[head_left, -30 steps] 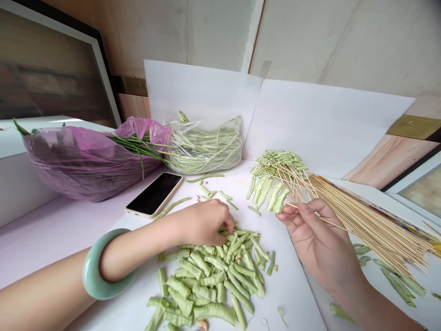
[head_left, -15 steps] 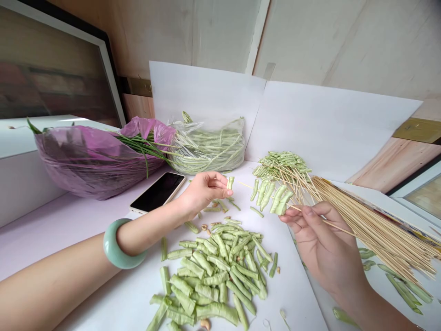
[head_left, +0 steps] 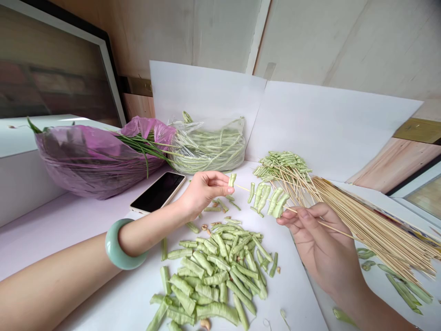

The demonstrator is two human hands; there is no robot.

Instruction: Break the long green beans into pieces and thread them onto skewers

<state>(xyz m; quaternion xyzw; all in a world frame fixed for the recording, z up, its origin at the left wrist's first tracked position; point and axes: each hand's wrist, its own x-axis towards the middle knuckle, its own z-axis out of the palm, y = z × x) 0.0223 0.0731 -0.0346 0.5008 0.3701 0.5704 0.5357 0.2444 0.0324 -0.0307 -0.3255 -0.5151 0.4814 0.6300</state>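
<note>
My left hand pinches a short green bean piece between thumb and fingers. The tip of a thin bamboo skewer meets that piece; whether it has pierced through, I cannot tell. Several bean pieces are threaded side by side along the skewer. My right hand is closed on the skewer's rear part, thumb on top. Below both hands a heap of cut bean pieces lies on the white sheet.
At the back right lie filled bean skewers beside a bundle of bare skewers. A phone rests left of my left hand. Behind it stand a purple bag of greens and a clear bag of long beans. Loose pods lie at right.
The skewer in my right hand has shifted slightly left, and its tip now meets the bean piece in my left hand. Before, a gap lay between them.
</note>
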